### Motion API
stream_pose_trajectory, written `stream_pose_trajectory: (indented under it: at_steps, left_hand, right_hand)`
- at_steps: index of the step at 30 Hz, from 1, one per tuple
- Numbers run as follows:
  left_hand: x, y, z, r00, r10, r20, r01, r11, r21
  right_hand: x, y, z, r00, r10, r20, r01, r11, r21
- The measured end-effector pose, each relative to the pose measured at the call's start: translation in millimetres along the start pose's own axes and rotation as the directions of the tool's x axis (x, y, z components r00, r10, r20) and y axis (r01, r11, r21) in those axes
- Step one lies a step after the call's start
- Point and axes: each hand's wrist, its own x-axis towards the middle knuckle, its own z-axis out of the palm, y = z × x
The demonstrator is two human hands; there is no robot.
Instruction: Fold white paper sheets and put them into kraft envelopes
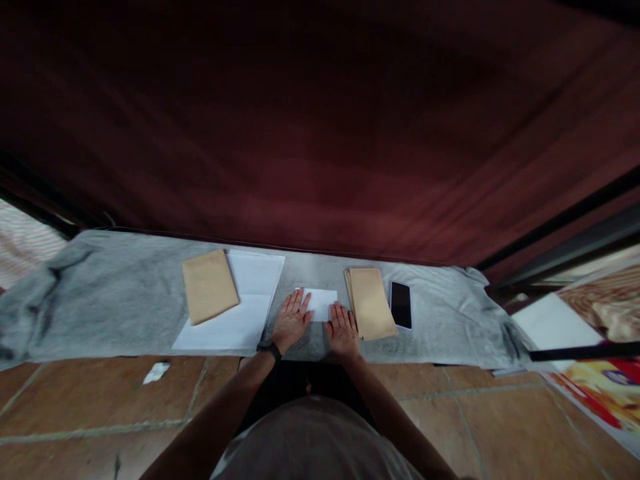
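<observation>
A small white piece of paper (321,305), seemingly folded, lies on the grey cloth between my hands. My left hand (291,320) rests flat on its left end, fingers stretched out. On the lower right corner of the paper presses my right hand (343,329), also flat with fingers extended. A stack of brown envelopes (373,303) lies just right of my right hand. To the left of my left hand are large white sheets (256,287), with another brown envelope (210,287) partly on top of them.
A phone (401,305) with a dark screen lies right of the envelope stack. The grey cloth (135,293) covers a long narrow surface against a dark red panel (310,167). A white scrap (157,373) is on the tiled floor (480,427).
</observation>
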Motion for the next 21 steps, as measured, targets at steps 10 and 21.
stream_pose_trajectory:
  at_steps: [10, 21]
  left_hand:
    - [0.3, -0.5, -1.4, 1.0, 0.002, 0.01, -0.002, 1.0, 0.004]
    - [1.7, -0.6, -4.0, 1.0, 0.01, 0.026, -0.011, 1.0, 0.014]
  right_hand:
    - [25.6, -4.1, -7.7, 0.998, 0.017, 0.068, -0.019, 1.0, 0.017]
    - [57.6, 6.3, -15.1, 0.989, -0.035, 0.146, 0.024, 0.997, 0.077]
